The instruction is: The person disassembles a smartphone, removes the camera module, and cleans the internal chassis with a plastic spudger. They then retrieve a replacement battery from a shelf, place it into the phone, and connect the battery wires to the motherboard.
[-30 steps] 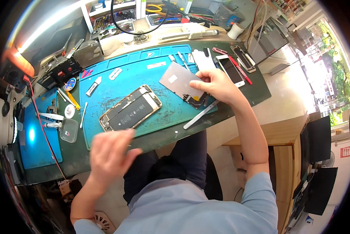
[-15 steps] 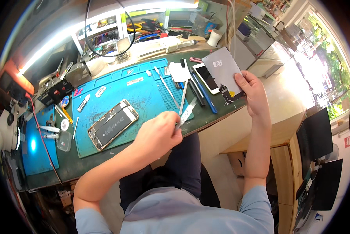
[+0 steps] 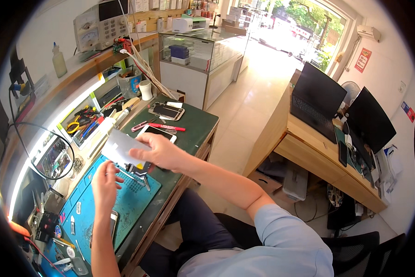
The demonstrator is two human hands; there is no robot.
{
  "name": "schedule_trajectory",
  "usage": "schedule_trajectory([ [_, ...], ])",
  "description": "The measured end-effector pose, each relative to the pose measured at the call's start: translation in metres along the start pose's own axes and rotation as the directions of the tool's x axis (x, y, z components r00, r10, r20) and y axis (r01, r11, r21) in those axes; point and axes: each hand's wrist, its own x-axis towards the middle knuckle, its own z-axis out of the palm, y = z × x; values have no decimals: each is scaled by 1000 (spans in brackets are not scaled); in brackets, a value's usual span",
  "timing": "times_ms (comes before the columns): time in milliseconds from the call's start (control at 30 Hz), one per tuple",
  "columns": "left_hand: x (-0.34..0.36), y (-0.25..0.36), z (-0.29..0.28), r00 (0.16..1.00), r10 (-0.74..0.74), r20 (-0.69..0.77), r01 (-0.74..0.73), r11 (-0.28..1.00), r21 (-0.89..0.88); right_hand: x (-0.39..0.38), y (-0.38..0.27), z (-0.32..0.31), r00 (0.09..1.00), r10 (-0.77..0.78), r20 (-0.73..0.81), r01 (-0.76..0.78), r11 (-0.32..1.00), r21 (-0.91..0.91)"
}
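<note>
My right hand (image 3: pixel 159 150) grips a phone screen (image 3: pixel 119 145) by its near edge, thumb on top. Its grey metal back faces up, with a yellow patch and dark flex cables at the lower end. Close by on its lower left is my left hand (image 3: pixel 106 183), fingers loosely bent and apart, with nothing visible in them. Below that hand is a blue repair mat (image 3: pixel 133 203). An opened phone body (image 3: pixel 113 221) lies on the mat, mostly hidden by my left forearm. A white-framed phone (image 3: pixel 157 132) lies beyond the screen, partly covered by my right hand.
Another phone (image 3: pixel 166 111) and a red marker (image 3: pixel 167 127) lie on the dark green bench (image 3: pixel 200 121). A white cup (image 3: pixel 145 90) stands at the back beside pliers and other tools. A wooden desk (image 3: pixel 309 147) with a laptop (image 3: pixel 317 101) stands to the right.
My view has swung right. The screen in my right hand is now tilted and lower over the mat, close to my left hand. The thin pale strip in my left hand no longer shows there.
</note>
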Motion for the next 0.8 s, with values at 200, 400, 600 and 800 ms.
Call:
schedule_trajectory([
  [200, -57, 24, -54, 980, -156, -123, 95, 912, -399, 39, 34, 85, 910, -375, 176, 411, 875, -257],
  [400, -99, -19, -126, 950, -132, -283, 20, 930, -367, 62, 18, 172, 831, -384, 402, 485, 854, -189],
  [600, -117, -30, -153, 915, -194, -353, 65, 936, -345, 88, 42, 203, 803, -446, 395, 500, 865, -38],
  [800, -104, -29, -133, 922, -206, -327, 77, 927, -367, 86, 61, 185, 905, -240, 352, 265, 964, -23],
])
